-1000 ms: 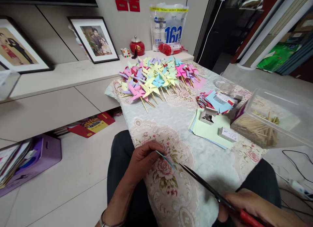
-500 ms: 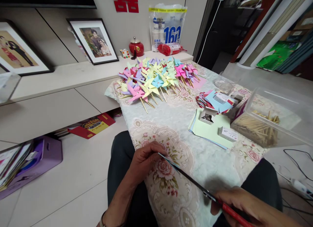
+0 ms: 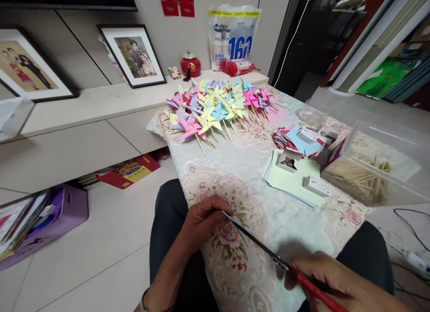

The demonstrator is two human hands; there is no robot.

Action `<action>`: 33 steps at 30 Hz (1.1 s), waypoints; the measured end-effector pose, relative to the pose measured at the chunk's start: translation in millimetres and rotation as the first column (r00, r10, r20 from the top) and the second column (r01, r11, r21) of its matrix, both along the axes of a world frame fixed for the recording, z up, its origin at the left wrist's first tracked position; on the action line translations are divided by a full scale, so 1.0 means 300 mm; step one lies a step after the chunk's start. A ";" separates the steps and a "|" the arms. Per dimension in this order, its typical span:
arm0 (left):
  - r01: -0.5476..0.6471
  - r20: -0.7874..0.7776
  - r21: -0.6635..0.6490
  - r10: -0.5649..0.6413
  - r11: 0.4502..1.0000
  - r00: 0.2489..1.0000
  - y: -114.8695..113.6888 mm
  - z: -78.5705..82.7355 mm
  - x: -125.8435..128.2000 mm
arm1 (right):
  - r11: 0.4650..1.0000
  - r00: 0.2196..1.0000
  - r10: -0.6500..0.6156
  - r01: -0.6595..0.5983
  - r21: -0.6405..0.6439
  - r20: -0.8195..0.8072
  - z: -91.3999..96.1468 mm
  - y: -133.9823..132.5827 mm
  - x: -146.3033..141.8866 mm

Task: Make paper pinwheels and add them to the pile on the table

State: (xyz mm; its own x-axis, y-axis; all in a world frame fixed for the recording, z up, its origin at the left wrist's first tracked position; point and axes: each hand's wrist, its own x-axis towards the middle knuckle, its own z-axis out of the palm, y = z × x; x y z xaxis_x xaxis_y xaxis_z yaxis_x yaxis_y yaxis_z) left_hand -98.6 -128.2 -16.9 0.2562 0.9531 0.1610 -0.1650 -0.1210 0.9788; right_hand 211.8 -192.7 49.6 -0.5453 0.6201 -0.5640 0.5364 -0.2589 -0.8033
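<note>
Low over the near part of the table, my left hand (image 3: 206, 220) pinches a small piece of light blue paper (image 3: 238, 226), seen almost edge-on. A pair of scissors (image 3: 260, 245) with red handles is gripped in my right hand (image 3: 332, 276). Its long dark blades point up and left and meet the paper close to my left fingertips. How deep the blades have cut I cannot tell. Farther back on the table lies a heap of paper pinwheels (image 3: 215, 106) on wooden sticks, in pink, yellow, blue and purple.
Right of centre lie green paper sheets (image 3: 292, 179) with an open box of small metal pieces (image 3: 288, 162) and a white box (image 3: 316, 185). Behind them is a pile of coloured paper (image 3: 302, 139). A clear plastic bin (image 3: 356, 179) of sticks stands at the table's right edge.
The whole view has shifted slightly, so everything sits a little farther right. My hands, the paper and the scissors keep nearly the same positions relative to each other.
</note>
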 end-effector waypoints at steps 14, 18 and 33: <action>-0.001 -0.006 -0.017 0.001 1.000 1.000 -0.001 0.003 0.001 | 0.988 0.981 -0.026 -0.003 -0.152 -0.191 -0.100 -0.004 0.003; -0.007 -0.018 -0.018 0.007 1.000 1.000 -0.001 0.004 0.003 | 0.993 0.984 -0.024 0.003 -0.117 -0.177 -0.060 0.005 -0.015; -0.038 -0.087 -0.009 0.037 0.999 0.995 -0.005 0.020 0.009 | 0.995 0.988 0.053 -0.064 -0.071 -0.147 -0.078 0.012 -0.008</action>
